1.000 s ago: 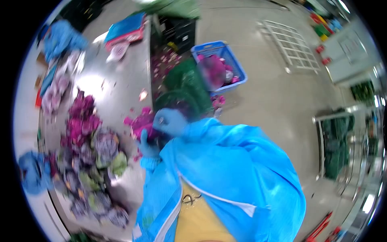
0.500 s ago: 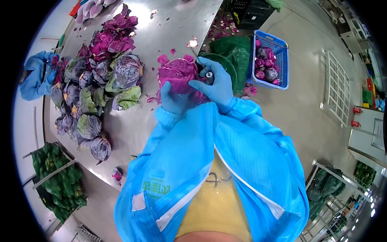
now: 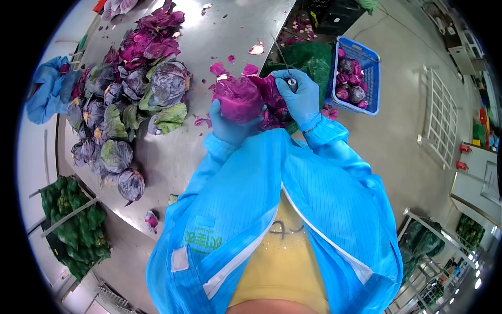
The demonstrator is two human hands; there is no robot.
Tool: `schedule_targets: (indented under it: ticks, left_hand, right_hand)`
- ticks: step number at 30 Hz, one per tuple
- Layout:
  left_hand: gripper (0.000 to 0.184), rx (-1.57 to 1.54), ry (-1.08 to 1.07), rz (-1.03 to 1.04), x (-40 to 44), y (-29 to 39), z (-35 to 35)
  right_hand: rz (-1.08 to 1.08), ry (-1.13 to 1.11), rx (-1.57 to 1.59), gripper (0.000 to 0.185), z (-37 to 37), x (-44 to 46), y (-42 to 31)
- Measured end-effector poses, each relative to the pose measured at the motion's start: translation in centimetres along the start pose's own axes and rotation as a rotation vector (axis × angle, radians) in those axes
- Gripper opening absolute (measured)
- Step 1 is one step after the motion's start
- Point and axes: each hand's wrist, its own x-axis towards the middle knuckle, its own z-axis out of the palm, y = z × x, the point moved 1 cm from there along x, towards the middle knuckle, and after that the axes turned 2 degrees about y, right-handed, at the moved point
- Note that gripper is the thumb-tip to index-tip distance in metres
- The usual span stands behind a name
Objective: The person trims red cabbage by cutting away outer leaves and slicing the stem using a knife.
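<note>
My left hand [image 3: 230, 128], gloved in blue, is wrapped round the underside of a red cabbage [image 3: 238, 99] above the metal table. Its outer face is smooth and bright purple. My right hand [image 3: 303, 97], also gloved, is closed round a knife [image 3: 292, 82]; the round handle end shows, and a thin blade points up and away. A loose purple leaf [image 3: 271, 94] stands off the cabbage's right side, against the fingers of my right hand. Small leaf scraps [image 3: 250, 69] lie just beyond the cabbage.
Untrimmed red cabbages [image 3: 167, 86] are grouped on the metal table [image 3: 219, 31] at left, with a heap of purple leaves [image 3: 151, 39] behind. A blue basket [image 3: 375, 78] of peeled cabbages stands at right on the floor. Beside it is a green sack [image 3: 314, 57].
My right hand has moved right, away from the cabbage, with the knife. A leaf has come away from the cabbage's right side, baring a smoother surface. My left hand still holds the cabbage.
</note>
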Motion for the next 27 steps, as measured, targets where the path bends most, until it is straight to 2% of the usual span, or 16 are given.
schedule_targets:
  ticks: [3, 5, 6, 7, 9, 11, 12, 13, 15, 16, 17, 18, 21, 23, 24, 27]
  left_hand:
    - [0.08, -0.155, -0.07, -0.106, 0.5, 0.2, -1.9]
    - [0.082, -0.294, -0.341, -0.192, 0.7, 0.8, -1.9]
    - [0.082, -0.292, -0.341, -0.191, 0.4, 0.9, -0.8]
    - [0.082, 0.302, -0.175, 0.073, -0.1, 1.2, 1.1]
    - [0.082, 0.896, 0.008, 0.342, -0.4, 1.6, 1.7]
    - [0.081, 0.992, -0.053, 0.415, 0.0, 1.5, 0.9]
    - [0.081, 1.023, -0.075, 0.439, 0.2, 1.5, 0.7]
    - [0.082, 0.447, -0.052, 0.208, 0.2, 1.2, 0.5]
    - [0.083, -0.125, -0.025, -0.032, 0.1, 0.8, -0.1]
    - [0.078, -0.187, -0.283, -0.123, 0.1, 0.8, -0.6]
    - [0.074, -0.247, -0.54, -0.212, 0.1, 0.8, -1.2]
    - [0.075, -0.308, -0.591, -0.225, 0.2, 1.0, -1.0]
    - [0.077, -0.354, -0.434, -0.216, 0.1, 0.8, -0.2]
    - [0.08, -0.25, -0.345, -0.197, -0.3, 0.8, 1.0]
    - [0.083, -0.143, -0.26, -0.181, -0.4, 0.9, 1.5]
    - [0.089, -0.03, -0.141, -0.176, 0.3, 0.0, 0.5]
  right_hand:
    - [0.035, -0.013, -0.081, 0.012, -0.8, 1.0, 0.9]
    - [0.027, -0.016, -0.119, 0.015, -1.8, 1.9, 2.0]
    - [0.027, -0.015, -0.118, 0.015, -2.2, 2.3, 2.0]
    - [0.029, -0.119, -0.269, 0.018, -2.5, 2.6, 1.7]
    - [0.026, -0.222, -0.416, 0.021, -2.1, 2.4, 1.9]
    - [0.056, -0.194, -0.017, 0.034, -0.6, 1.3, 2.5]
    - [0.218, -0.298, 0.258, 0.042, 0.1, 0.7, 1.8]
    - [0.25, -0.393, 0.487, 0.049, 0.9, 0.3, 0.6]
    - [0.063, -0.446, 0.262, 0.052, 1.6, -0.4, -0.5]
    - [0.254, -0.534, 0.334, 0.052, 1.7, -0.5, -0.3]
    - [0.253, -0.534, 0.334, 0.052, 1.6, -0.4, -0.2]
    - [0.226, -0.524, 0.337, 0.053, 1.4, -0.2, -0.3]
    - [0.275, -0.521, 0.261, 0.052, 0.5, -0.2, -0.5]
    - [0.074, -0.391, 0.213, 0.048, 0.4, -0.6, -0.2]
    - [0.074, -0.392, 0.214, 0.048, 0.5, -0.8, -0.1]
    - [-0.325, -0.37, -0.276, 0.048, 0.6, -1.7, -0.1]
